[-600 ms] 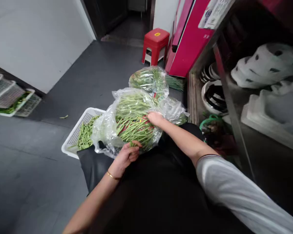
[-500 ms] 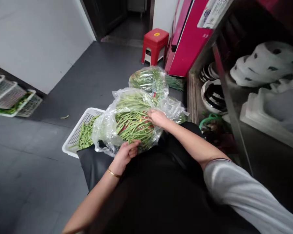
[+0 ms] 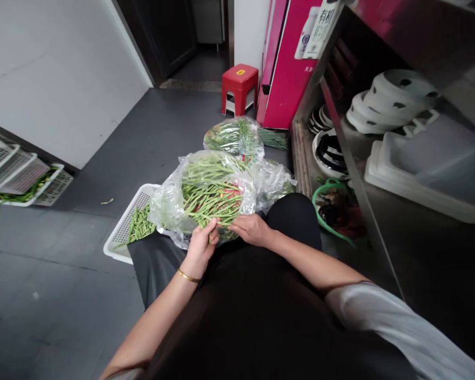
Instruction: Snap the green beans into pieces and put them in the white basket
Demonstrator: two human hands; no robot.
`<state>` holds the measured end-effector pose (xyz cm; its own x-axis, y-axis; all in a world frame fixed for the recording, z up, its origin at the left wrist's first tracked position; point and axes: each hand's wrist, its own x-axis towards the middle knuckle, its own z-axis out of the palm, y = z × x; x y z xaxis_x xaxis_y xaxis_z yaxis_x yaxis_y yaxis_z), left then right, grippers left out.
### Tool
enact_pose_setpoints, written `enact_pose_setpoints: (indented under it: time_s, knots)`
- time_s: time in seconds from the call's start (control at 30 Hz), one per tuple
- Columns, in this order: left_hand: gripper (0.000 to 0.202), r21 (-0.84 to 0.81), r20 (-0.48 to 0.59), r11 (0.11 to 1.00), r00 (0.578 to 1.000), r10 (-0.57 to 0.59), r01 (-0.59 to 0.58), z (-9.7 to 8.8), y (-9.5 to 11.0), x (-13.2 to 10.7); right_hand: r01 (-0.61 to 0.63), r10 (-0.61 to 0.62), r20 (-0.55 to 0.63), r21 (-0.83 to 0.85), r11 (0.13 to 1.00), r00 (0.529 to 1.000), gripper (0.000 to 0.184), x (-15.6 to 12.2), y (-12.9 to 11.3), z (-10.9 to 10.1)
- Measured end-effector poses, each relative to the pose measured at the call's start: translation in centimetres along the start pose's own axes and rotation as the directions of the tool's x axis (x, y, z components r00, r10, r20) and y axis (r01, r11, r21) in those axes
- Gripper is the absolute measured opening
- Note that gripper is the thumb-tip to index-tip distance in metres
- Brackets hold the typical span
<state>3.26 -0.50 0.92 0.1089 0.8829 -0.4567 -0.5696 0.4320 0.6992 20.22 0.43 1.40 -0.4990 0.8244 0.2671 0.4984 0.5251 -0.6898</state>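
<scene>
A clear plastic bag (image 3: pixel 166 211) full of long green beans (image 3: pixel 211 198) lies in front of my lap, its mouth spread towards me. At its near edge my left hand (image 3: pixel 203 244) is closed, with beans pinched between thumb and fingers. My right hand (image 3: pixel 254 230) is closed too, its fingertips gripping a bean just to the right of the left hand. How many beans each hand holds is too fine to make out. To the left of the bag sits a white perforated basket (image 3: pixel 116 240) with short bean pieces (image 3: pixel 140 224) in it.
Behind the bag are another bag of greens (image 3: pixel 231 134) and a red stool (image 3: pixel 240 87). A metal shelf (image 3: pixel 364 198) with white containers (image 3: pixel 391 100) borders the right side, a green basket (image 3: pixel 332 232) below it. Stacked white baskets (image 3: pixel 21 166) stand at far left.
My right hand has drawn back from the middle of the bean pile to the bag's near edge, beside my left hand. The left hand stays pinched on beans. The camera view has shifted slightly.
</scene>
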Motion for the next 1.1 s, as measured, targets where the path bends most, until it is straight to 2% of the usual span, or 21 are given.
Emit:
enact_pose_setpoints:
  time_s: [0.07, 0.1, 0.13, 0.17, 0.23, 0.27, 0.3, 0.37, 0.43, 0.53, 0.6, 0.67, 0.73, 0.77, 0.83, 0.9, 0.93, 1.03, 1.1]
  knots:
    - [0.028, -0.031, 0.026, 0.999, 0.999, -0.029, 0.029, 0.0, -0.2, -0.3, -0.063, 0.099, -0.132, 0.251, 0.966, 0.986, 0.051, 0.7, -1.2, -0.6]
    - [0.027, -0.033, 0.040, 0.999, 0.999, -0.034, 0.035, 0.0, -0.2, -0.5, -0.114, 0.185, -0.148, 0.394, 0.912, 0.971, 0.055, 1.1, -1.6, -1.0]
    - [0.027, -0.023, 0.060, 0.999, 0.998, -0.037, 0.038, -0.1, -0.2, -0.7, -0.166, 0.251, -0.099, 0.516, 0.841, 0.963, 0.057, 1.5, -1.7, -1.5]
    - [0.027, 0.004, 0.087, 0.999, 0.995, -0.045, 0.045, -0.2, -0.1, -0.9, -0.218, 0.269, 0.003, 0.595, 0.774, 0.963, 0.056, 1.9, -1.6, -2.0]
    - [0.026, 0.087, 0.149, 0.994, 0.986, -0.080, 0.068, -0.7, 0.1, -1.3, -0.324, 0.199, 0.263, 0.623, 0.712, 0.944, 0.048, 2.6, -0.9, -2.8]
    - [0.025, 0.131, 0.185, 0.988, 0.977, -0.110, 0.087, -0.9, 0.3, -1.4, -0.379, 0.183, 0.362, 0.602, 0.703, 0.914, 0.045, 3.0, -0.4, -3.0]
    - [0.025, 0.167, 0.216, 0.981, 0.966, -0.138, 0.103, -1.2, 0.4, -1.6, -0.434, 0.213, 0.411, 0.579, 0.690, 0.886, 0.044, 3.3, 0.1, -3.1]
    - [0.024, 0.221, 0.274, 0.967, 0.944, -0.186, 0.126, -1.6, 0.5, -1.7, -0.525, 0.342, 0.402, 0.568, 0.634, 0.849, 0.045, 3.8, 0.8, -3.0]
    - [0.024, 0.270, 0.314, 0.952, 0.921, -0.230, 0.146, -1.8, 0.5, -1.8, -0.535, 0.415, 0.341, 0.599, 0.596, 0.844, 0.043, 4.4, 0.9, -2.6]
    - [0.020, 0.297, 0.308, 0.944, 0.921, -0.239, 0.146, -1.7, 0.5, -1.8, -0.429, 0.383, 0.219, 0.634, 0.643, 0.897, 0.035, 4.6, -0.3, -2.0]
    - [0.017, 0.254, 0.262, 0.961, 0.949, -0.174, 0.106, -1.7, 0.6, -1.6, -0.313, 0.325, 0.088, 0.580, 0.752, 0.942, 0.029, 4.0, -1.8, -1.8]
    - [0.016, 0.193, 0.164, 0.980, 0.983, -0.083, 0.050, -1.6, 0.7, -1.1, -0.138, 0.166, -0.022, 0.453, 0.881, 0.986, 0.023, 2.7, -3.2, -1.4]
    - [0.019, 0.149, 0.020, 0.988, 0.999, -0.038, 0.035, -1.7, 0.8, -0.5, 0.019, -0.004, -0.041, 0.357, 0.934, 0.999, 0.020, 1.3, -4.1, -0.6]
    - [0.019, 0.137, -0.053, 0.990, 0.998, -0.029, 0.036, -1.7, 0.9, -0.2, 0.037, -0.034, -0.013, 0.352, 0.935, 0.999, 0.020, 0.8, -4.2, -0.1]
    - [0.020, 0.141, -0.138, 0.989, 0.990, -0.022, 0.042, -1.6, 0.8, 0.2, -0.066, 0.038, 0.080, 0.382, 0.922, 0.996, 0.020, 0.3, -3.6, 1.1]
    - [0.024, 0.190, -0.095, 0.980, 0.995, -0.041, 0.059, -1.4, 0.7, 0.2, -0.193, 0.156, 0.130, 0.355, 0.915, 0.979, 0.021, 0.5, -2.3, 2.1]
    - [0.026, 0.231, -0.047, 0.970, 0.997, -0.063, 0.072, -1.2, 0.6, 0.2, -0.208, 0.178, 0.122, 0.302, 0.931, 0.976, 0.021, 0.8, -1.5, 2.4]
    - [0.032, 0.352, 0.044, 0.933, 0.994, -0.098, 0.077, -0.9, 0.4, -0.1, -0.120, 0.119, 0.052, 0.014, 0.993, 0.992, 0.023, 1.5, 0.3, 2.3]
    - [0.033, 0.410, 0.060, 0.911, 0.996, -0.069, 0.038, -1.1, 0.4, -0.3, -0.080, 0.097, 0.082, -0.186, 0.979, 0.992, 0.029, 1.5, 0.8, 1.7]
